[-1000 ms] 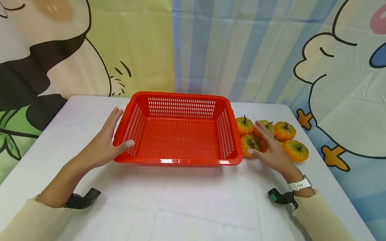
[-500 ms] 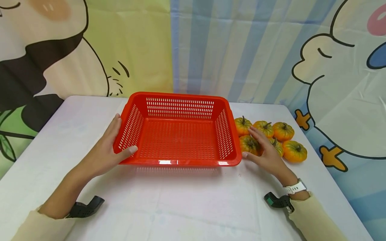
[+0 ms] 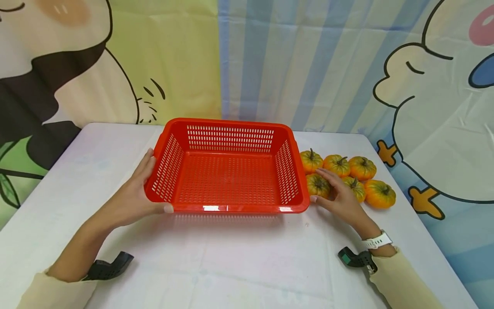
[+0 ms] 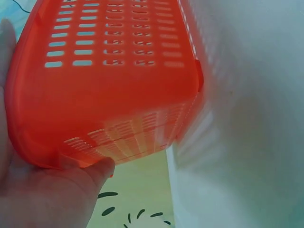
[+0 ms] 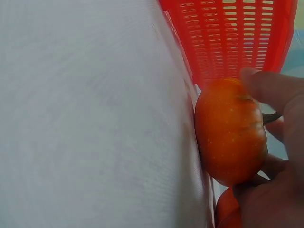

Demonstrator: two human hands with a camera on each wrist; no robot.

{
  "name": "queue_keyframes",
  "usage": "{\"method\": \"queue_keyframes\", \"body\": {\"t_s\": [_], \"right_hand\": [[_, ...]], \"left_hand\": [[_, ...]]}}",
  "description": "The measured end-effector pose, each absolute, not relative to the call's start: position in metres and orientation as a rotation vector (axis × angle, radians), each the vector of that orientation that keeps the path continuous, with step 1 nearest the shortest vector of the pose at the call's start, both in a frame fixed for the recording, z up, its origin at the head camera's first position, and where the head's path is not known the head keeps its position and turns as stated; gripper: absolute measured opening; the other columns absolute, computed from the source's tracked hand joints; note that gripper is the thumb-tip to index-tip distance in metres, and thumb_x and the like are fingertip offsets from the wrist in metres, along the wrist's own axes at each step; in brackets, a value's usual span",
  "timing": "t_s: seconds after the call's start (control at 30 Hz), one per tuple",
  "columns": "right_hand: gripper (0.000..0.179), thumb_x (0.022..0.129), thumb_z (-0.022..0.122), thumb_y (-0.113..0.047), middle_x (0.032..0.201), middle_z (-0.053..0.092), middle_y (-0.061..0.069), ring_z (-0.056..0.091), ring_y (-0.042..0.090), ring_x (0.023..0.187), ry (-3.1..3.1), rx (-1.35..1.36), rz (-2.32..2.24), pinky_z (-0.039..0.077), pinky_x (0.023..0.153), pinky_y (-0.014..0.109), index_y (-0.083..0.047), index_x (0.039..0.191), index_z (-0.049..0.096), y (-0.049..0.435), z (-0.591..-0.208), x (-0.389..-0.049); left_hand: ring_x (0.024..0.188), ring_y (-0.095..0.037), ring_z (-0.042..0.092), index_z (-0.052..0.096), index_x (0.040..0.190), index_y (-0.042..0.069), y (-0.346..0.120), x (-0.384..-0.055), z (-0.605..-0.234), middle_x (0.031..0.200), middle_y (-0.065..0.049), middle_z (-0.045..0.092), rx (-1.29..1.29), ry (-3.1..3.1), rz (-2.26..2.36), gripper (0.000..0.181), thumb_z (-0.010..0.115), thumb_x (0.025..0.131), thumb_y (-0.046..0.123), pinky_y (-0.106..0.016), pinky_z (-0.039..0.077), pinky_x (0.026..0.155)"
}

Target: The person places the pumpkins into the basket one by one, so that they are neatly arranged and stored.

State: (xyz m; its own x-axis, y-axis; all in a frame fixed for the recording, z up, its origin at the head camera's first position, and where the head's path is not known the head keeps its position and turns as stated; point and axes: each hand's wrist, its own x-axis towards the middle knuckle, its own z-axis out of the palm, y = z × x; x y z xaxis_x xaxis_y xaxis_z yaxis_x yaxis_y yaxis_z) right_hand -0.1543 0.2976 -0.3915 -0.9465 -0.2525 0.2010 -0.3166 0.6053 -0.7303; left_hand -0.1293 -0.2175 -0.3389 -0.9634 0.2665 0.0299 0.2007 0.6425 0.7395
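1. While the left hand (image 3: 131, 193) holds the near left corner of the red rectangular plastic basket with slotted walls (image 3: 227, 209), its thumb lies along the near rim and its fingers lie against the outer left end.
2. The right hand (image 3: 339, 199) grasps a small, ribbed orange-and-green pumpkin (image 3: 317, 185), thumb on the near side and fingers reaching over the far side; the right wrist view shows the pumpkin's smooth orange flank and dark stem between them.
3. That pumpkin sits low beside the basket's right end, nearest the person in its column; whether it touches the plastic cannot be told.
4. Five more orange-and-green pumpkins (image 3: 362, 168) cluster behind it and to its right, two of them at the near right, partly beyond the hand.
5. The basket stands on a table covered in white cloth (image 3: 231, 262), toward the far edge.
6. A white wristwatch (image 3: 377, 240) circles the right wrist, and each forearm, in a cream sleeve (image 3: 58, 292), carries a black curved device (image 3: 109, 266).
7. Behind hangs a cartoon-printed fabric backdrop (image 3: 193, 64), yellow-green and blue-striped.
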Motion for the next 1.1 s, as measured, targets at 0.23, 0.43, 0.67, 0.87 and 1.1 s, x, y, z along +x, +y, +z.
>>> {"method": "queue_keyframes", "body": {"t_s": [0.23,0.43,0.67,0.87,1.1], "right_hand": [[0.070,0.086,0.077,-0.021,0.152,0.034,0.013,0.027,0.038,0.139,-2.814,0.450,1.212,0.027,0.107,0.064,-0.011,0.147,0.044,0.2999,-0.3948,-0.1546],[0.071,0.086,0.077,-0.023,0.151,0.034,0.015,0.028,0.040,0.138,-2.836,0.429,1.191,0.028,0.106,0.063,-0.009,0.147,0.044,0.2975,-0.3934,-0.1541],[0.071,0.087,0.076,-0.024,0.152,0.033,0.017,0.028,0.041,0.138,-2.855,0.419,1.158,0.027,0.107,0.063,-0.009,0.148,0.042,0.2963,-0.3924,-0.1543],[0.075,0.087,0.075,-0.032,0.154,0.031,0.016,0.026,0.041,0.140,-2.883,0.400,1.161,0.027,0.108,0.062,-0.012,0.150,0.040,0.2962,-0.3928,-0.1546],[0.076,0.086,0.075,-0.033,0.153,0.032,0.016,0.027,0.040,0.139,-2.891,0.398,1.154,0.029,0.107,0.061,-0.011,0.150,0.040,0.2965,-0.3933,-0.1553]], "left_hand": [[0.145,-0.039,0.006,-0.005,0.156,0.011,-0.2150,-0.1298,-0.3408,0.162,0.000,-0.012,0.369,2.790,1.224,0.128,0.086,0.070,0.039,-0.068,0.037,0.097],[0.145,-0.037,0.008,-0.002,0.156,0.011,-0.2142,-0.1294,-0.3427,0.162,0.003,-0.009,0.347,2.816,1.235,0.125,0.086,0.071,0.039,-0.066,0.038,0.097],[0.144,-0.039,0.012,0.000,0.156,0.010,-0.2143,-0.1288,-0.3435,0.162,0.007,-0.009,0.329,2.827,1.231,0.123,0.085,0.072,0.040,-0.065,0.040,0.095],[0.144,-0.040,0.013,0.000,0.156,0.009,-0.2155,-0.1291,-0.3434,0.162,0.005,-0.008,0.338,2.827,1.233,0.122,0.085,0.073,0.039,-0.066,0.039,0.095],[0.144,-0.040,0.012,-0.001,0.156,0.010,-0.2159,-0.1295,-0.3438,0.162,0.004,-0.008,0.353,2.828,1.243,0.123,0.085,0.073,0.039,-0.066,0.040,0.094]]}}
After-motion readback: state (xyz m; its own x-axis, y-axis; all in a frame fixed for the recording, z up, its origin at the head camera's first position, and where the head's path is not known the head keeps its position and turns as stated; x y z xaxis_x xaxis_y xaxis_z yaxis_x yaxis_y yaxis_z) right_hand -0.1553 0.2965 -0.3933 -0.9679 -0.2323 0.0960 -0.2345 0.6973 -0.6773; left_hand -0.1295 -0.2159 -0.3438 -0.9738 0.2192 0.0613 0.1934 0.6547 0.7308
